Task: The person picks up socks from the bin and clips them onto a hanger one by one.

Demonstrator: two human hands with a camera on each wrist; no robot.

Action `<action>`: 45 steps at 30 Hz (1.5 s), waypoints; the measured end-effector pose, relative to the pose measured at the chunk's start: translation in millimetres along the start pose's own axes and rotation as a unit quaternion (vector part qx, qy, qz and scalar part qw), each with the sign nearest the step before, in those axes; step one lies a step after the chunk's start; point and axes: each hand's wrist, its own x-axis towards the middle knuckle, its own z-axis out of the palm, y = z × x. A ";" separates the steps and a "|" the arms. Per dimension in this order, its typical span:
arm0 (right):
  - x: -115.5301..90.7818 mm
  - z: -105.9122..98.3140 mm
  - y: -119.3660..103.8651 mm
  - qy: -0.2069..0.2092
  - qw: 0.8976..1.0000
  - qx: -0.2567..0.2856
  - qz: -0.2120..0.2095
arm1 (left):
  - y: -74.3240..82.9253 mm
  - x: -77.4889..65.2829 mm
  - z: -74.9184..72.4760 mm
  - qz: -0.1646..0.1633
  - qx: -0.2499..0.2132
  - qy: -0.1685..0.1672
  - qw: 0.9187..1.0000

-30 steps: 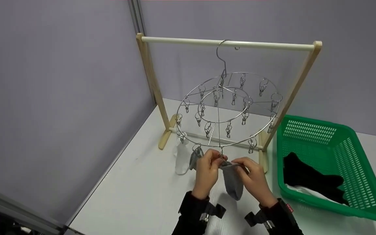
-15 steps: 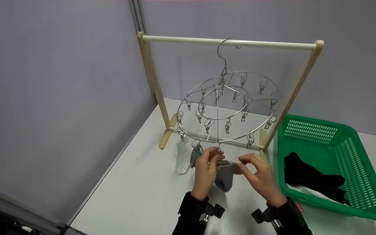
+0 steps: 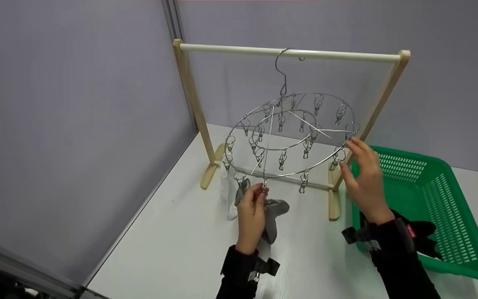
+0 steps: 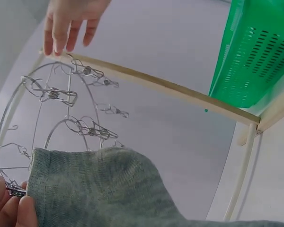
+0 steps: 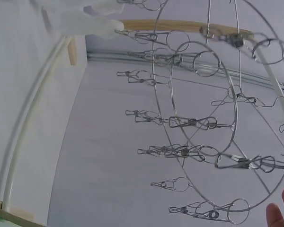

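Note:
My left hand (image 3: 250,220) pinches a metal clip (image 3: 265,189) at the near rim of a round wire drying hanger (image 3: 288,175). A grey sock (image 3: 271,222) hangs at that clip; its ribbed knit fills the lower part of the left wrist view, beside the fingers (image 4: 9,205). To the left hang another grey sock (image 3: 241,195) and a white sock (image 3: 227,195), partly hidden. My right hand (image 3: 365,182) holds nothing, fingers loosely extended by the hanger's right rim and a clip (image 3: 335,161) there. Whether it touches the rim I cannot tell.
The hanger hooks over the white rail (image 3: 230,50) of a wooden stand (image 3: 197,108). A green basket (image 3: 467,216) on the right holds black cloth (image 3: 421,228) and something white. Several clips dangle around both rings. Walls rise behind and at the left.
My right hand has let go of the grey sock and moved right and up to the hanger's right rim. The hanger has turned slightly, and my left hand has shifted a little left with the clip.

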 end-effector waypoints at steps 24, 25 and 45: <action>-11.2 9.0 0.9 -0.058 0.996 -0.058 -0.047 | -184.3 -39.7 24.3 0.031 0.024 0.158 0.987; -11.7 9.2 0.1 -0.057 0.996 -0.055 -0.049 | -187.9 -41.0 26.3 0.030 0.029 0.162 0.986; -16.5 18.8 -6.2 -0.098 0.991 -0.083 -0.031 | -17.2 1.4 38.7 0.134 -0.039 -0.022 0.990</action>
